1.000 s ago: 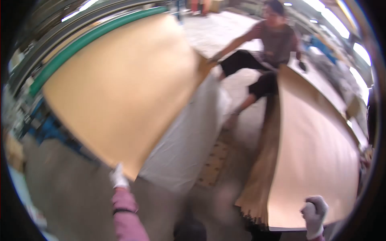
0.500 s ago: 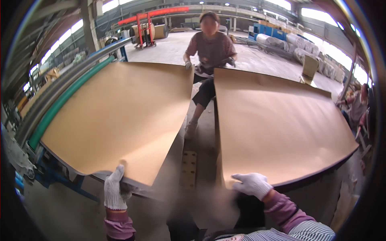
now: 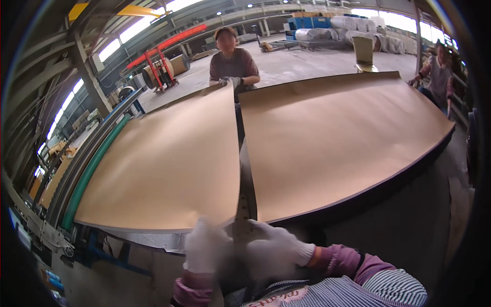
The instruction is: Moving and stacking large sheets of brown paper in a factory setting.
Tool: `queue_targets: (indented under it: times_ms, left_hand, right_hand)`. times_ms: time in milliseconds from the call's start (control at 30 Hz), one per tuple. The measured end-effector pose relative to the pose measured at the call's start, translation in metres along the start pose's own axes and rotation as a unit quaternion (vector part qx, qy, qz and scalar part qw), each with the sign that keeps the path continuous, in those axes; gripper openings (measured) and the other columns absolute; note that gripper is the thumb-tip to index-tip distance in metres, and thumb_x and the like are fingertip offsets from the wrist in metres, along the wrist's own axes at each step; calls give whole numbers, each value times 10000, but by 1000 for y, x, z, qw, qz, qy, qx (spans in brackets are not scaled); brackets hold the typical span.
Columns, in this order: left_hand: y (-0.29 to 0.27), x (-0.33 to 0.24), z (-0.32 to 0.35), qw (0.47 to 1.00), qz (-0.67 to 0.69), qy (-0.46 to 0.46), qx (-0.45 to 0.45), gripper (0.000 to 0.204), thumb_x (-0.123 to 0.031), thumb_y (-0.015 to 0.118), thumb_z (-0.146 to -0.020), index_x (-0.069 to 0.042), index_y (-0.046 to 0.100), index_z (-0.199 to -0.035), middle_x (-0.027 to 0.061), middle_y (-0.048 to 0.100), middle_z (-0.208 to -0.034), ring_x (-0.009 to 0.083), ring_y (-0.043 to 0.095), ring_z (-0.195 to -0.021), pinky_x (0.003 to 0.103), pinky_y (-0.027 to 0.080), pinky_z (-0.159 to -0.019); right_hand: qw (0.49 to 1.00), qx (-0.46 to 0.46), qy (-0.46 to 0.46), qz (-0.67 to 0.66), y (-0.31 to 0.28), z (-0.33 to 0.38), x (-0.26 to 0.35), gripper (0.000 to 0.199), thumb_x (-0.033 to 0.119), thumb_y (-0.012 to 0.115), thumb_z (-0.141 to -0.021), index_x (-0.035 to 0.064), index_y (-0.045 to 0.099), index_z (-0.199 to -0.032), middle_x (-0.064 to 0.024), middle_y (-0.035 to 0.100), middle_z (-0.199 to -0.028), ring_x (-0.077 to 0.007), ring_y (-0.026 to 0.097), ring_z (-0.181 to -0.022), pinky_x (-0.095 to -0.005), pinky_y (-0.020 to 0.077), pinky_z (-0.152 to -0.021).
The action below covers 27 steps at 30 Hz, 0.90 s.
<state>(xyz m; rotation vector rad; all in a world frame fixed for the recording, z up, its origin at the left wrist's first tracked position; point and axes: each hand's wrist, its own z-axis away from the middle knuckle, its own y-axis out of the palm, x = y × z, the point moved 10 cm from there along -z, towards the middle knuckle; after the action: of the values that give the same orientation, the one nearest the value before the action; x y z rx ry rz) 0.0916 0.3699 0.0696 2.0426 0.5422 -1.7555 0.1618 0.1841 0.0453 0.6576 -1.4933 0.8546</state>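
Two large brown sheets of paper-like material lie side by side, a narrow gap between them. At the near right corner of the left sheet (image 3: pixel 169 169), my left hand (image 3: pixel 204 248), in a white knit glove, is closed on the edge, blurred by motion. My right hand (image 3: pixel 284 245), also gloved, is just right of it, below the near left corner of the right sheet (image 3: pixel 342 148). Its fingers point left and are smeared, so whether they hold anything cannot be told. Across from me, a co-worker (image 3: pixel 232 64) has both gloved hands at the left sheet's far right corner.
A machine with a green roller (image 3: pixel 94 174) runs along the left sheet's outer side. Another person (image 3: pixel 439 77) is by the right sheet's far right end. Further back are a red lifting frame (image 3: pixel 162 71), large rolls (image 3: pixel 179 64) and wrapped bundles (image 3: pixel 353 24).
My left hand has moved right with the left sheet's corner, and the gap has narrowed. My right hand has come left off the right sheet. The co-worker's hands have come together. The view has shifted.
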Motion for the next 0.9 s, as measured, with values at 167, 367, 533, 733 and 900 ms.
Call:
queue_targets:
  times_ms: [167,367,533,733,900]
  left_hand:
    - [65,30,19,998,36,-44,7,289,-276,516,-947,-44,623,-813,28,600,-716,129,574,-611,265,463,-544]
    - [74,53,33,989,81,-112,44,379,-367,547,-939,-17,597,-1078,83,657,-904,177,636,-815,323,533,-658]
    - [-74,88,15,942,232,-116,-215,487,-489,570,-877,-74,567,-1133,83,664,-828,222,649,-625,373,546,-528]
    - [-129,100,0,957,175,-174,-151,360,-482,607,-851,-136,613,-949,14,602,-621,181,574,-498,353,488,-487]
    - [-66,85,11,968,148,-162,-121,166,-194,592,-894,-37,602,-951,70,628,-903,193,636,-798,327,547,-695]
  right_hand:
    - [977,-39,77,-196,27,-11,17,544,478,628,-810,25,602,-1111,-71,646,-913,-152,601,-813,-279,489,-699]
    - [951,-285,-10,-119,-37,1,-34,334,232,535,-901,5,561,-1144,-57,636,-946,-118,584,-818,-264,487,-708]
    - [965,-226,37,-129,-66,36,-18,245,208,487,-908,15,563,-1038,-49,614,-723,-113,582,-605,-261,473,-519]
    - [937,-300,27,-178,-116,73,-17,175,194,486,-917,39,536,-982,-15,527,-630,-88,475,-444,-231,385,-387]
    - [923,-349,65,-151,-160,106,-28,210,235,503,-913,30,548,-910,-17,533,-635,-84,480,-451,-229,381,-378]
